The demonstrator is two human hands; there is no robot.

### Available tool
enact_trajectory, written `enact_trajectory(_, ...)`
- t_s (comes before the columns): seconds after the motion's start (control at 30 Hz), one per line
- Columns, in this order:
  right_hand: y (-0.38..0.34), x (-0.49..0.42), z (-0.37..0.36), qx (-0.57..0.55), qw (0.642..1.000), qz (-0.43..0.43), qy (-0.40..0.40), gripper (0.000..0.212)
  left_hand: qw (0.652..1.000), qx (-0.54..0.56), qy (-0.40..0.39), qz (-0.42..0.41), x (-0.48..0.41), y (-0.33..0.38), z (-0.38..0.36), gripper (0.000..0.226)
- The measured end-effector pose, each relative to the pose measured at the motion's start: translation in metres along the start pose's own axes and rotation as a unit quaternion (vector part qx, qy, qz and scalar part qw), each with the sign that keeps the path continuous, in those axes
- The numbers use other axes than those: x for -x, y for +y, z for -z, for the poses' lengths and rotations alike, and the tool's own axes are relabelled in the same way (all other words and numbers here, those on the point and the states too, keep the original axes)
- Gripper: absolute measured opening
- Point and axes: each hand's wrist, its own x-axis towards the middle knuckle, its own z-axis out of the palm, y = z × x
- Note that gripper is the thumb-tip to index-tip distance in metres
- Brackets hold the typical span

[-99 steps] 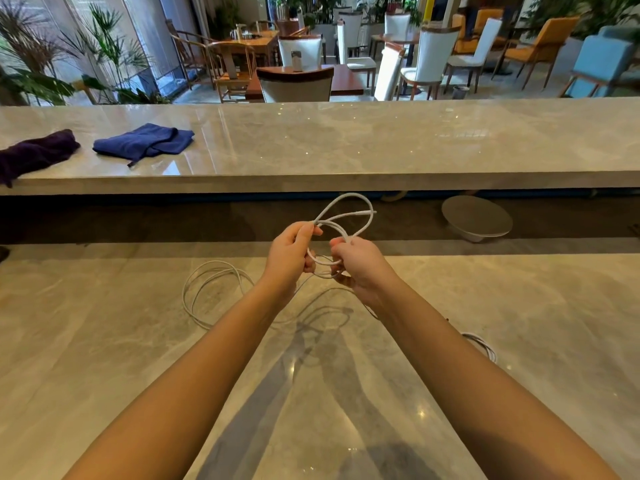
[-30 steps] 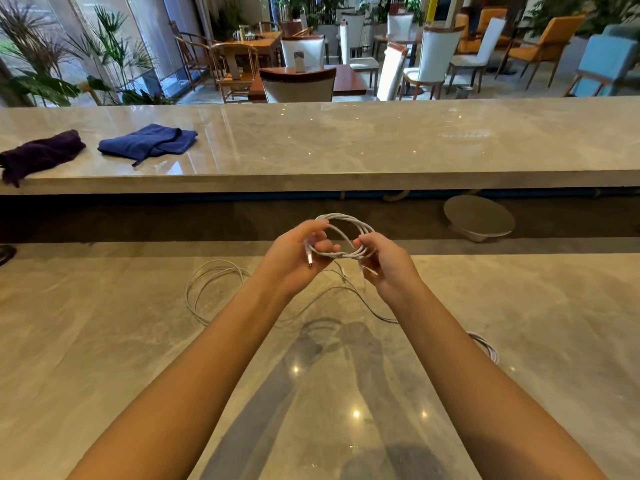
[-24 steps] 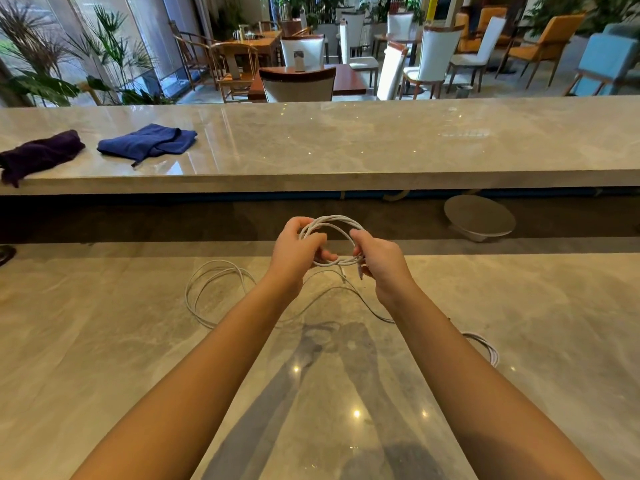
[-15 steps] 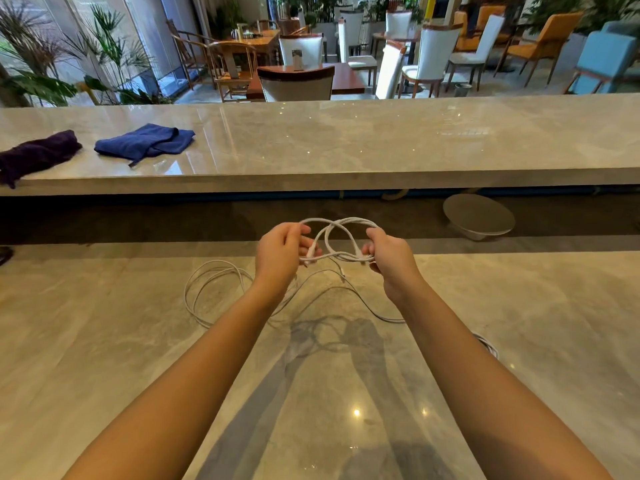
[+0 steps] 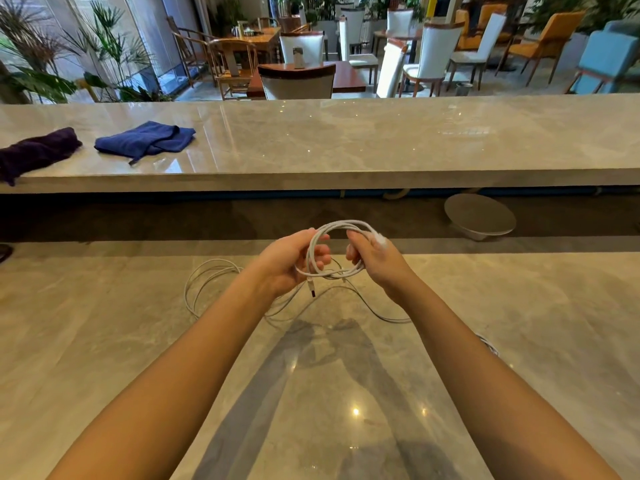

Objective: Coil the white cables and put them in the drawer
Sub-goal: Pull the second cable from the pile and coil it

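Above the marble counter (image 5: 104, 358), both my hands hold one coiled white cable (image 5: 341, 226). My left hand (image 5: 291, 261) grips the coil's left side, and a plug end (image 5: 311, 289) hangs below it. My right hand (image 5: 375, 259) grips the right side of the coil. A second white cable (image 5: 207, 282) lies in loose loops on the counter to the left, and a strand of it runs under my arms. Another bit of white cable (image 5: 490, 344) shows beside my right forearm. No drawer is in view.
A raised marble ledge (image 5: 346, 140) runs across the back, with a blue cloth (image 5: 145, 140) and a dark purple cloth (image 5: 34, 154) at its left. A round grey dish (image 5: 479, 216) sits in the dark gap below the ledge. Chairs and tables stand beyond.
The loops have been gathered into a rounder, tighter coil between my hands. My left hand has turned palm-up under the coil, and the plug end now dangles below it.
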Motion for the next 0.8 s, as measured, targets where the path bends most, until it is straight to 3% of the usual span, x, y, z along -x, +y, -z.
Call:
enact_trajectory(0.13,-0.003,-0.008,0.001,0.011,0.998,-0.042,0.051,0.033,0.997,-0.031,-0.076,0.004,0.005,0.003,-0.006,0.025)
enact_trajectory(0.23,-0.005,-0.007,0.004,-0.045,0.997,-0.017,0.065,0.024,0.994,-0.053,-0.098,0.013,0.004,0.003,-0.007,0.028)
enact_trajectory(0.4,-0.004,-0.005,0.007,-0.190,0.982,0.013,0.000,0.020,0.988,-0.049,-0.140,0.050,-0.001,0.001,-0.004,0.035)
enact_trajectory(0.5,-0.003,-0.005,0.008,-0.219,0.976,0.012,-0.018,0.018,0.986,-0.034,-0.148,0.064,-0.001,0.000,-0.005,0.050)
enact_trajectory(0.57,-0.003,-0.006,0.006,-0.203,0.979,0.009,-0.012,0.019,0.988,-0.069,-0.124,0.053,0.001,0.000,-0.008,0.050)
enact_trajectory(0.7,-0.010,-0.003,0.002,-0.113,0.993,-0.036,0.024,0.018,0.954,-0.277,0.006,-0.118,0.002,-0.009,-0.011,0.019)
enact_trajectory(0.8,-0.012,-0.003,0.000,-0.112,0.991,-0.071,0.027,0.020,0.967,-0.209,0.019,-0.148,0.001,-0.014,-0.008,0.018)
